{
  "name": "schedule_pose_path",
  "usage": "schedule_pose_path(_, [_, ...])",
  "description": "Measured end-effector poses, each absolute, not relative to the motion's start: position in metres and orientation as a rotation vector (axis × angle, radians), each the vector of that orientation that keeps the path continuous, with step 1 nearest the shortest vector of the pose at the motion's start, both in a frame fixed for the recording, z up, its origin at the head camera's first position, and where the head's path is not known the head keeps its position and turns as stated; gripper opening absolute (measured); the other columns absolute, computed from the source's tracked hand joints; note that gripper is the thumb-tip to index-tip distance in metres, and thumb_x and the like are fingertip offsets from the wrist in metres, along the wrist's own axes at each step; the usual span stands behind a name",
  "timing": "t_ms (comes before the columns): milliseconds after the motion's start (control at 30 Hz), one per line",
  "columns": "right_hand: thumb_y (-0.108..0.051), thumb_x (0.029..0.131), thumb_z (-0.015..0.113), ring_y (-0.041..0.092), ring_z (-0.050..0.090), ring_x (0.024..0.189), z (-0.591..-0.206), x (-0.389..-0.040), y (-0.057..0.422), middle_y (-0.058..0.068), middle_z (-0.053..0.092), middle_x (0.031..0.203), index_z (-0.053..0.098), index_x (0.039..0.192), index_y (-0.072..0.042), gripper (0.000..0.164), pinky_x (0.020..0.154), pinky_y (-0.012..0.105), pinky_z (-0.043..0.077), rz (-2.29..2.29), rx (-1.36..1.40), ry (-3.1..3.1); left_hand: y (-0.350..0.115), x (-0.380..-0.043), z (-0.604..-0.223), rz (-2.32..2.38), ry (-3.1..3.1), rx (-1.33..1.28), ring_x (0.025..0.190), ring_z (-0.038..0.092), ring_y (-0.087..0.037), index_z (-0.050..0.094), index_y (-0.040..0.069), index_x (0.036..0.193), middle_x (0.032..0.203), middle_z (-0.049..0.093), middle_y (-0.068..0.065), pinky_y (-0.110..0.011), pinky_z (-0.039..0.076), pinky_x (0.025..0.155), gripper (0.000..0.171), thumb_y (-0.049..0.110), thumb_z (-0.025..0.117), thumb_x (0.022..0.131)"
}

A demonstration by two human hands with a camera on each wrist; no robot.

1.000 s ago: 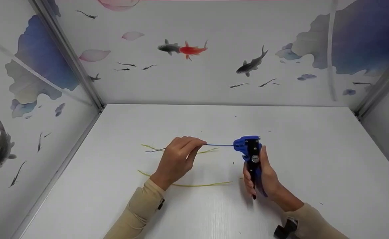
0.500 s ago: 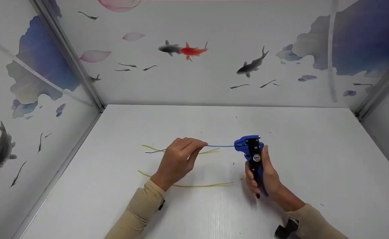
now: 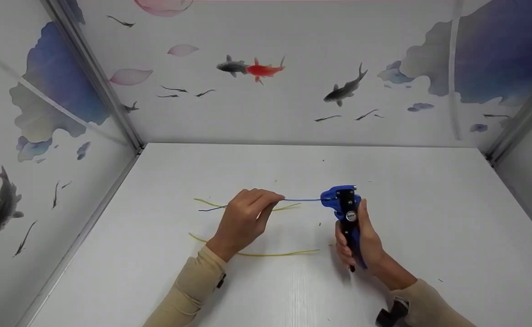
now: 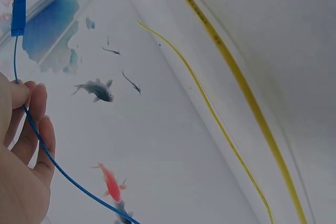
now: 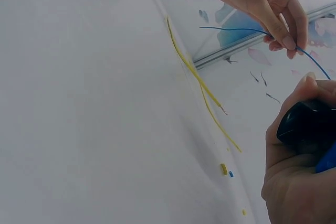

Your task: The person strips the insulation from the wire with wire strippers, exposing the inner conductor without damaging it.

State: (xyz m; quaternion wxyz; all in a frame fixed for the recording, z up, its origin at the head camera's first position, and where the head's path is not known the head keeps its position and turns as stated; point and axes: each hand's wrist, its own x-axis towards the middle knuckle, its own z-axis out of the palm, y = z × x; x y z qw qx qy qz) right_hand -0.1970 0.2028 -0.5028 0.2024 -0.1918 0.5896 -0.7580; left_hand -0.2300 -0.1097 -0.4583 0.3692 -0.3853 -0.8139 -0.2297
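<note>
My left hand pinches a blue wire between thumb and fingertips above the table. The wire's right end runs into the head of a blue and black wire stripper. My right hand grips that tool by its handles, with the head up. In the left wrist view the blue wire trails past the left palm, and the stripper's blue nose is at the top left. The right wrist view shows the dark handle end in the right hand. How the wire sits inside the stripper is hidden.
Two yellow wires lie on the white table: a front one and one partly behind the left hand. Small yellow and blue offcuts lie near them. White panels with printed fish stand at the back and sides.
The stripper and right hand have shifted very slightly to the right since a second ago, and the right fingers have drawn in on the handles. The left hand keeps its pinch on the blue wire.
</note>
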Motion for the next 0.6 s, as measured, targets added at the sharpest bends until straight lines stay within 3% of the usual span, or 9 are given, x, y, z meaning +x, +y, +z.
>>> schedule_pose_path(600, [-0.074, 0.105, -0.005, 0.01, 0.048, 0.045, -0.5059, -0.1969, 0.2037, -0.009, 0.051, 0.059, 0.047, 0.077, -0.012, 0.086, 0.044, 0.027, 0.052, -2.116, -0.522, 1.594, -0.1083, -0.2293, -0.4589, -0.584, -2.093, -1.003, 0.094, 0.075, -0.01, 0.08, 0.015, 0.117, 0.108, 0.081, 0.005, -0.027, 0.059, 0.077, 0.016, 0.008, 0.074, 0.103])
